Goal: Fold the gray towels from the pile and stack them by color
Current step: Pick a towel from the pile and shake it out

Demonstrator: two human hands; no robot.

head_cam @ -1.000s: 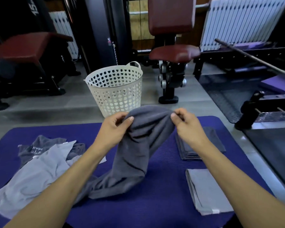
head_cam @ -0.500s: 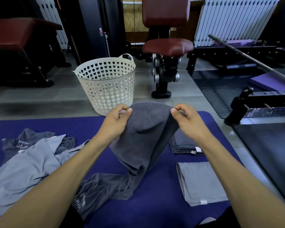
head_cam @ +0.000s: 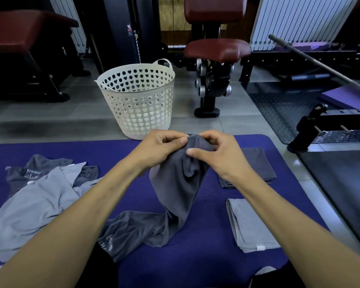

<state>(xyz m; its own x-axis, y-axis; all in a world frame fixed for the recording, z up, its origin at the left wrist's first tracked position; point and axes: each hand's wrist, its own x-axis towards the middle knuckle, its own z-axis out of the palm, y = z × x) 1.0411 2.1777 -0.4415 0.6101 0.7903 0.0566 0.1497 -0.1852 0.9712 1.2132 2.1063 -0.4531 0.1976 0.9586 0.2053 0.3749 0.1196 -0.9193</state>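
One dark gray towel (head_cam: 176,196), seemingly vertical

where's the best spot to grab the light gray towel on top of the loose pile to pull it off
Judging by how it lies, take the light gray towel at its raised far corner, coming from above on the left hand side. That corner peaks free over the dark towels, while the rest spreads flat on the mat.

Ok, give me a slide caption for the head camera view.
Both hands, left and right, pinch a dark gray towel above the purple mat, folded stacks at right.
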